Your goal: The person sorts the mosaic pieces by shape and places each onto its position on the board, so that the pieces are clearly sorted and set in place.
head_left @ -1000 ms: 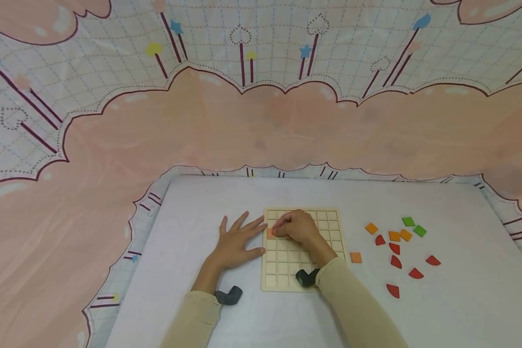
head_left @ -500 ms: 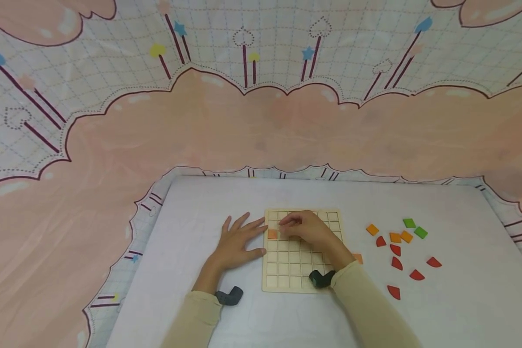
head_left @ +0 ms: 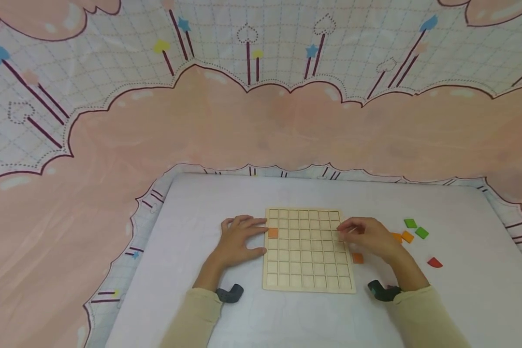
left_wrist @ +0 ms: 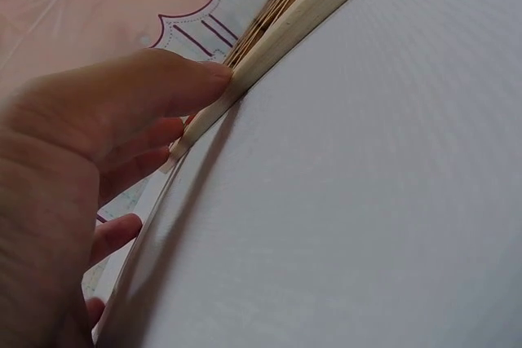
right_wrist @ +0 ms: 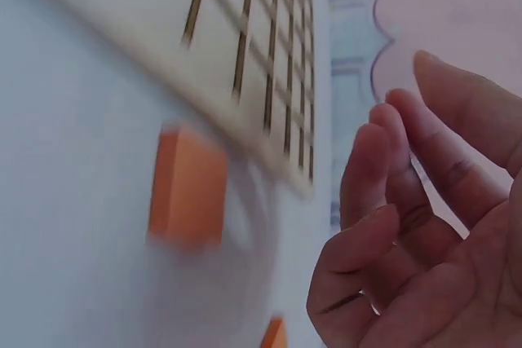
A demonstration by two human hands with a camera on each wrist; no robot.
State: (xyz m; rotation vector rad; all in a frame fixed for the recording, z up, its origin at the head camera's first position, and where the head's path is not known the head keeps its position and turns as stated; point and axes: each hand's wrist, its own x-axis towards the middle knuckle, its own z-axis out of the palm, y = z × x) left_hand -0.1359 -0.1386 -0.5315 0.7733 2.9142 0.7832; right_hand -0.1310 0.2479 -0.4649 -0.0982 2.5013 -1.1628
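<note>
In the head view, a pale wooden square board with grid cells (head_left: 306, 246) is touched along its edge by the left hand (head_left: 239, 244), the fingers being relaxed. Just beside these fingertips, a flat orange square tile (head_left: 273, 233) is set in a cell. Just nearer to the person than the right hand (head_left: 369, 237), a second orange square tile (head_left: 358, 258) is seen. In the left wrist view, the thumb is laid against the board's edge. In the right wrist view, the fingers are loosely bent, partly open, and nothing is held.

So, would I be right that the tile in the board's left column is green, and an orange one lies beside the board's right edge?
Almost: the tile in the left column of the board is orange, not green, as the head view shows.
</note>
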